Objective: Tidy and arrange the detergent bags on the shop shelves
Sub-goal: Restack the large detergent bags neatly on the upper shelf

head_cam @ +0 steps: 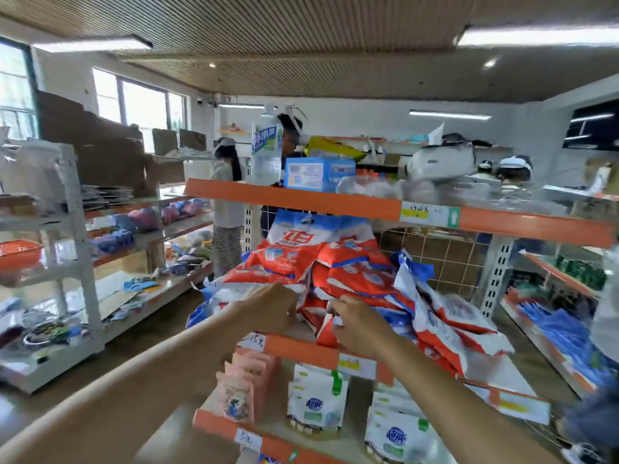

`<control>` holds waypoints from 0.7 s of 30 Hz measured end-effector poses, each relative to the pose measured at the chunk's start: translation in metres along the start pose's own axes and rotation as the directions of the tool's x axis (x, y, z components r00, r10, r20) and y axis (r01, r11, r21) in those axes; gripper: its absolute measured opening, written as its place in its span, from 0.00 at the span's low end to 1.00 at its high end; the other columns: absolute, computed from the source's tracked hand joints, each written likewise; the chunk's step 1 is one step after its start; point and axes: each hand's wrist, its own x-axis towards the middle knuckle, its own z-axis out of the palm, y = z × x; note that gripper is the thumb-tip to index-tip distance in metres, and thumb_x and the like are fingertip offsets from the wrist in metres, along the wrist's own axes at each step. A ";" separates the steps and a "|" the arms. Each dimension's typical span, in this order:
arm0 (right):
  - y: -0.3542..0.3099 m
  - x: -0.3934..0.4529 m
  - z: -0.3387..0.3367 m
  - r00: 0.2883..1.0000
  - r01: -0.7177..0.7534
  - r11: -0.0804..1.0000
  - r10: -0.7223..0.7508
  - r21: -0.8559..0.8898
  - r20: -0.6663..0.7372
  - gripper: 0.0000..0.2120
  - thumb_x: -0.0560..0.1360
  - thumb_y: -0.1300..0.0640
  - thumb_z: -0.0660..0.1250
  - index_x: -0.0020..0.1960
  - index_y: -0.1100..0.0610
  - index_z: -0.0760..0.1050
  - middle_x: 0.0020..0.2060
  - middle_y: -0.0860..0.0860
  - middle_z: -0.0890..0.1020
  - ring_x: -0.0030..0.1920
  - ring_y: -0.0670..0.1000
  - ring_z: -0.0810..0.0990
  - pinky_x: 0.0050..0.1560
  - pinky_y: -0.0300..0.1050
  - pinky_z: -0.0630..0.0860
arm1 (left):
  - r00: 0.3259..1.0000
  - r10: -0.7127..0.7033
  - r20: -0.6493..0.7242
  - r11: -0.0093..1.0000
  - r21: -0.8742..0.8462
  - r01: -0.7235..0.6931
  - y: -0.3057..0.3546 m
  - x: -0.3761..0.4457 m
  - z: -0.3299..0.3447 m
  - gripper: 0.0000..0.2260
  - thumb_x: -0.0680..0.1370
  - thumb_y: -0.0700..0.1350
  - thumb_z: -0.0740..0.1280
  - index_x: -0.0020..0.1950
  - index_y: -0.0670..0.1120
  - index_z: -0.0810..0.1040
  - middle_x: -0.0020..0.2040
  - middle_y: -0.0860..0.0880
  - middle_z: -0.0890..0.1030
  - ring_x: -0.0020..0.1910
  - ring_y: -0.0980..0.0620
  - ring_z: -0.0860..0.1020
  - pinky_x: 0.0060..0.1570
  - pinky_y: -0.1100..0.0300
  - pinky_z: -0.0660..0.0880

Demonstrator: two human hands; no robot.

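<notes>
- Shop aisle under a slatted ceiling with strip lights; orange-edged shelves (294, 199) fill the middle of the view, and a white shelving unit (80, 249) stands at 9 o'clock.
- Detergent bags (355, 279) (red, white and blue) lie in a loose, slumped heap on the middle shelf, spilling toward 3 o'clock, with one bag (301, 234) propped upright at the back of the heap.
- Left hand (271, 308) reaches to the front of the heap, its fingers curled at the edge of a bag; the blur hides whether they actually pinch it.
- Right hand (356, 321) sits just beside it at 3 o'clock, fingers bent onto the corner of a red bag (326, 331) at the shelf's front edge, apparently pinching it.
- Below, at 6 o'clock, pink pouches (239, 390) and white pouches (316, 400) stand in rows.
- On the top shelf sit a blue box (310, 174) and a tall clear bottle (266, 152).
- Other people (227, 202) stand behind the shelves at 12 o'clock.
</notes>
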 end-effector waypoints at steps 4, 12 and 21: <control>0.023 0.023 -0.012 0.991 -0.071 0.997 0.071 0.008 -0.113 0.16 0.78 0.52 0.62 0.63 0.57 0.71 0.59 0.53 0.72 0.61 0.54 0.71 0.57 0.48 0.71 | 0.995 0.083 -0.059 0.995 -0.053 -0.087 -0.002 0.051 0.010 0.07 0.76 0.50 0.63 0.51 0.51 0.78 0.49 0.48 0.82 0.49 0.45 0.80 0.39 0.58 0.70; 0.072 0.002 -0.024 0.904 -0.337 0.922 0.373 0.189 -0.208 0.13 0.77 0.55 0.63 0.60 0.58 0.72 0.57 0.52 0.72 0.56 0.53 0.75 0.53 0.45 0.71 | 0.955 0.258 -0.145 0.939 -0.194 -0.283 0.019 0.127 0.027 0.05 0.76 0.48 0.63 0.46 0.51 0.78 0.44 0.49 0.82 0.45 0.45 0.80 0.41 0.56 0.74; 0.143 -0.009 -0.022 0.793 -0.440 0.856 0.512 0.270 -0.331 0.12 0.76 0.59 0.65 0.55 0.63 0.68 0.50 0.56 0.75 0.49 0.55 0.75 0.43 0.46 0.67 | 0.957 0.244 -0.156 0.863 -0.415 -0.288 0.099 0.181 0.036 0.25 0.78 0.62 0.57 0.36 0.42 0.73 0.31 0.47 0.74 0.36 0.46 0.76 0.36 0.54 0.70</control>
